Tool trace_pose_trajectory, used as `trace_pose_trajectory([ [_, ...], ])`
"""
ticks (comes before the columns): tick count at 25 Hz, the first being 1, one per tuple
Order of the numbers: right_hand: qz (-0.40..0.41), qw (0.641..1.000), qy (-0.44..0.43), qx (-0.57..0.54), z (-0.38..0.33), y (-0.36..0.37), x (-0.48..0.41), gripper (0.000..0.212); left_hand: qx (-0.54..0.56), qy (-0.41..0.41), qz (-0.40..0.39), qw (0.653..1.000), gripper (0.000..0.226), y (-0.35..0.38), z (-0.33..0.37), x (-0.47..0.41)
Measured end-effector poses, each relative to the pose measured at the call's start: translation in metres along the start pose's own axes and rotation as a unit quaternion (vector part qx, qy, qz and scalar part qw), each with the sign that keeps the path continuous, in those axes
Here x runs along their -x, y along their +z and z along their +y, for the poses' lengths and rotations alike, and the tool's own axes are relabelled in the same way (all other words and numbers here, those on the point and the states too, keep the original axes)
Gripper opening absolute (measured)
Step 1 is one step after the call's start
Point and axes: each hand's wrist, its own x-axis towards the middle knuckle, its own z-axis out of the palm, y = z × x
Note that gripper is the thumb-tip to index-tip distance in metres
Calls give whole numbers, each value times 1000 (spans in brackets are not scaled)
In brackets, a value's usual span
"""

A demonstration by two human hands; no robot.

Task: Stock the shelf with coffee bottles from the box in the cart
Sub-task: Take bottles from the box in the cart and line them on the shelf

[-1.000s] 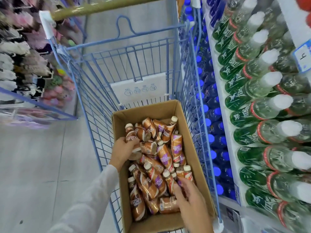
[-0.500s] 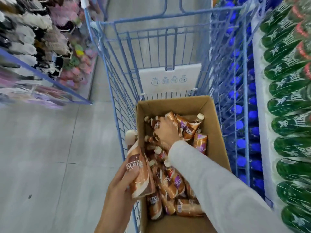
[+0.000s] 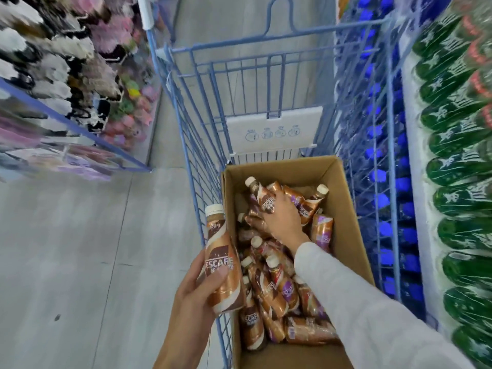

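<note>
aisle cart [image 3: 202, 145]: left hand [image 3: 197, 291] holds coffee bottle [image 3: 222, 265].

The box [image 3: 346, 209] is an open brown cardboard carton standing in the near end of the blue wire cart [image 3: 202, 182], against its left side. It contains a loose pile of coffee bottles [image 3: 277, 288]: small bottles with cream caps and brown-and-copper wrap labels, some with purple panels. Most lie on their sides at mixed angles, overlapping. One bottle [image 3: 222, 265] is held upright outside the box, over the cart's left wall, cap up, label facing the camera. Another bottle [image 3: 262, 198] lies at the far end of the pile, cap pointing away, under a gripping hand.
</note>
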Motion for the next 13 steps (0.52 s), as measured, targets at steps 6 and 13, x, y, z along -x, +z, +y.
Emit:
trace_pose_trajectory([
  [6,128,938,48,-320,16,-102,153,60,-40,29,-96,994,60,59,11,31],
  [13,294,831,56,-468,54,-187,349,54,-85,55,-260,960,58,143,-23,124],
])
